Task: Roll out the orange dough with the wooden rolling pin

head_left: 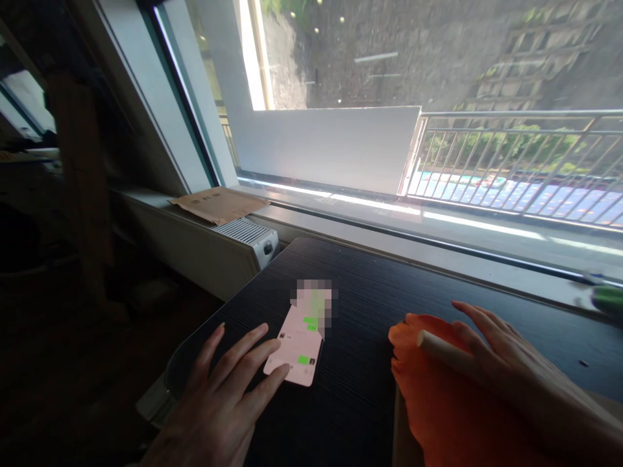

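Observation:
A phone (296,353) with a pale pink lit screen and green message bubbles lies on the dark table; its upper end is blurred out. My left hand (228,383) is spread beside it, with fingertips over the screen's lower left edge. On the right, a flat orange sheet (413,395) with a ragged edge looks like rolled clay or dough. Across it lies a pale wooden rolling pin (433,345), its round end showing. My right hand (506,350) rests over the pin with fingers stretched out; its palm side is hidden.
The black table (360,279) meets a window sill (379,240). A brown paper envelope (219,202) lies on a white vented unit (248,235) at the left. A green object (608,299) stands blurred at the right edge. A board edge (400,421) shows beneath the orange sheet.

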`<state>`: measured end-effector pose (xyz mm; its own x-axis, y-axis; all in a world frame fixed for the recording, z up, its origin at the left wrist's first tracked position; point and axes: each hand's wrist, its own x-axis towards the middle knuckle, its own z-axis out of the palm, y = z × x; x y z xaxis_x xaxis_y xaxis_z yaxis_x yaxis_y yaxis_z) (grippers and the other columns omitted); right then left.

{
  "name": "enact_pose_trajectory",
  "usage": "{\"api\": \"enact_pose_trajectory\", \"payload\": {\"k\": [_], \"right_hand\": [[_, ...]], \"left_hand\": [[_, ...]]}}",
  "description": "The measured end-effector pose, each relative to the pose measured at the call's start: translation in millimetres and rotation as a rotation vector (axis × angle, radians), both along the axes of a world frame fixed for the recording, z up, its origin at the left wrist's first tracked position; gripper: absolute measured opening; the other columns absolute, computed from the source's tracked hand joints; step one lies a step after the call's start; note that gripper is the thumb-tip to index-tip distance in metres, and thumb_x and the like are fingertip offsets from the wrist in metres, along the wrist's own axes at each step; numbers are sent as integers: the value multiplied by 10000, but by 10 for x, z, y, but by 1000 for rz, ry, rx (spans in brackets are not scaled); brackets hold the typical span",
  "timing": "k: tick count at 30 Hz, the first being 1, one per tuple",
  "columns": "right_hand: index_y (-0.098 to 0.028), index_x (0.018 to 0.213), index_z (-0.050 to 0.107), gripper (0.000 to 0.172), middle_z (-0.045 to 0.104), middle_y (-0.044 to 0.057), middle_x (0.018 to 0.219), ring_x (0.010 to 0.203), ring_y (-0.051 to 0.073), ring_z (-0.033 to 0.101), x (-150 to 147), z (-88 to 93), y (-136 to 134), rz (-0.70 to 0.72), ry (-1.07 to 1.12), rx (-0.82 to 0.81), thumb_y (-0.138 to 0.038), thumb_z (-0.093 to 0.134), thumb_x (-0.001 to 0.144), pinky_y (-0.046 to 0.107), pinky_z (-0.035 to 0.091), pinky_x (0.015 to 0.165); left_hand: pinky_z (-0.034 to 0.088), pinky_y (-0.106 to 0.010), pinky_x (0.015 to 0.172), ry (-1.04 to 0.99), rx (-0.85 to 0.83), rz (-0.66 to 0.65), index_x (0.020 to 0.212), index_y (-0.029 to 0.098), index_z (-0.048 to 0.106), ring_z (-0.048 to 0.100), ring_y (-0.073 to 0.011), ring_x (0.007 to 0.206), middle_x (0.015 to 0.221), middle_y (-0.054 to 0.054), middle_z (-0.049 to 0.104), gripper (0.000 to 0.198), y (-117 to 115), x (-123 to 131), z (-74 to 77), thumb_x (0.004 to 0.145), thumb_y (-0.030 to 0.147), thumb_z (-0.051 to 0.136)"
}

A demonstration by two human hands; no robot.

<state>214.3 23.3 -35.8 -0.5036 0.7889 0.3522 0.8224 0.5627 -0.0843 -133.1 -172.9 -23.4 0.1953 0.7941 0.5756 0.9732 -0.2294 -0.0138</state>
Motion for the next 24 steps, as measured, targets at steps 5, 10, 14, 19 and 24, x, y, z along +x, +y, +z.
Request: {"api": "enact_pose_trajectory", "payload": {"k": [5, 10, 14, 19, 24], "right_hand": [[-378, 1314, 524, 517, 641, 52, 1200, 1084, 352, 599, 31, -70, 93, -14, 35, -23, -569, 355, 865, 507, 529, 826], [-417, 1336, 489, 531, 644, 23, 1198, 1100, 373, 586, 77, -133, 70, 28, 55, 17, -555, 398, 831, 527, 524, 839], [-393, 1352, 473, 558, 638, 30, 1212, 1111, 370, 581, 83, -154, 82, 33, 42, 16, -551, 402, 822, 512, 525, 846], [-402, 1337, 484, 526, 637, 35, 1213, 1087, 379, 597, 82, -137, 84, 18, 50, 20, -514, 414, 828, 524, 527, 827], [-366, 1337, 497, 525, 646, 43, 1201, 1064, 359, 616, 73, -113, 76, 23, 39, 43, -508, 401, 841, 484, 534, 820]], "left_hand": [[140, -500, 1175, 54, -7, 5, 1175, 278, 633, 449, -228, 1294, 1271, -22, 605, 470, -35, -32, -14, 810, 86, 409], [140, -485, 1175, 23, 23, -50, 1113, 266, 664, 446, -223, 1300, 1247, -32, 622, 436, -3, 15, -44, 813, 75, 411], [137, -491, 1172, 66, -8, -59, 1146, 266, 648, 428, -226, 1317, 1283, -31, 605, 446, 14, 34, -21, 816, 72, 420], [126, -512, 1168, 71, -28, -76, 1133, 273, 653, 421, -238, 1321, 1272, -38, 609, 417, 28, 33, -54, 830, 112, 418], [124, -517, 1169, 91, -48, -54, 1194, 275, 623, 396, -236, 1337, 1311, -31, 583, 480, 6, -6, -42, 812, 67, 420]]}}
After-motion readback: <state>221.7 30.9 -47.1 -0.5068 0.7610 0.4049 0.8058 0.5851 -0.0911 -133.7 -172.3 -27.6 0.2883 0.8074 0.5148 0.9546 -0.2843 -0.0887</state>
